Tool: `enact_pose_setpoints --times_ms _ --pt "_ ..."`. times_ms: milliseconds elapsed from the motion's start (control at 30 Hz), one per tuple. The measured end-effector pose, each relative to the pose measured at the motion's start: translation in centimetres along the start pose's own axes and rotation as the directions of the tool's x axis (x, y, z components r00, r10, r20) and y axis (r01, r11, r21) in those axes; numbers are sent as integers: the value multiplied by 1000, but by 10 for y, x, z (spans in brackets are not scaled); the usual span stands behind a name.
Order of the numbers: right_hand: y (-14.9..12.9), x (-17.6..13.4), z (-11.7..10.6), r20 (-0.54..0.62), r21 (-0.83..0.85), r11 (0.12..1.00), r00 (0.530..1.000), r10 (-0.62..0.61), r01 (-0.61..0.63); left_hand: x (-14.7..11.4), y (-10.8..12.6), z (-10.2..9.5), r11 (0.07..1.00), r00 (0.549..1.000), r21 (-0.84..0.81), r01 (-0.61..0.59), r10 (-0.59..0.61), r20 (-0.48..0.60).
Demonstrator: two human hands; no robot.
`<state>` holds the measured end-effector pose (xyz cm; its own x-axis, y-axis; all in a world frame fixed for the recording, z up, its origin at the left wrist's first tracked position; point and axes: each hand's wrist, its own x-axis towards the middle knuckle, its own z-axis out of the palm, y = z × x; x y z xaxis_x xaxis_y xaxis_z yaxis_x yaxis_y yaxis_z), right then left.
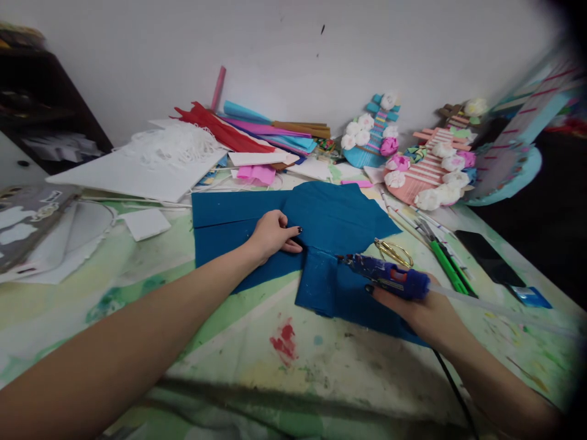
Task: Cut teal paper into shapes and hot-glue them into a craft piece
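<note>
A rounded dark-blue crepe paper piece [337, 211] lies in the middle of the table, with a narrower blue neck [316, 284] reaching toward me. My left hand [277, 235] is closed at its left edge, thumb on top and fingers curled against the paper. In my right hand [426, 315] is a purple hot glue gun [387, 276], a long clear glue stick coming out of its back. Its nozzle points left and meets the right side of the neck, just below the rounded part. More blue paper [229, 211] lies flat underneath on both sides.
Gold-handled scissors [394, 252], a green utility knife [447, 266] and a black phone [488, 256] lie right. Behind stand flower-decorated guitar shapes [371, 137] and rolled coloured paper [257, 137]. A white foam board [169, 171] lies back left. The gun's black cord [454, 382] runs toward me.
</note>
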<state>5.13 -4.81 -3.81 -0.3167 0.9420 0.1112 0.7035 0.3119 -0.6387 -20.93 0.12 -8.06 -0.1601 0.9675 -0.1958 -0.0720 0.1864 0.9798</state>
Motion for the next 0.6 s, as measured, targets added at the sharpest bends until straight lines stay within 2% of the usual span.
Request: enact_pose_setpoints --times_ms 133,267,500,600 --pt "-14 12 10 15 -25 997 998 -66 67 1 -2 -1 1000 1000 0 -14 14 7" --pt "-15 22 21 69 -5 996 994 -83 84 3 -4 -2 1000 1000 -14 -19 19 12" --pt "-14 23 26 139 63 996 988 -72 64 4 -5 -2 1000 1000 -10 -21 21 19" --pt "-16 18 25 223 111 993 973 -59 35 3 -4 -2 1000 1000 -8 -17 17 12"
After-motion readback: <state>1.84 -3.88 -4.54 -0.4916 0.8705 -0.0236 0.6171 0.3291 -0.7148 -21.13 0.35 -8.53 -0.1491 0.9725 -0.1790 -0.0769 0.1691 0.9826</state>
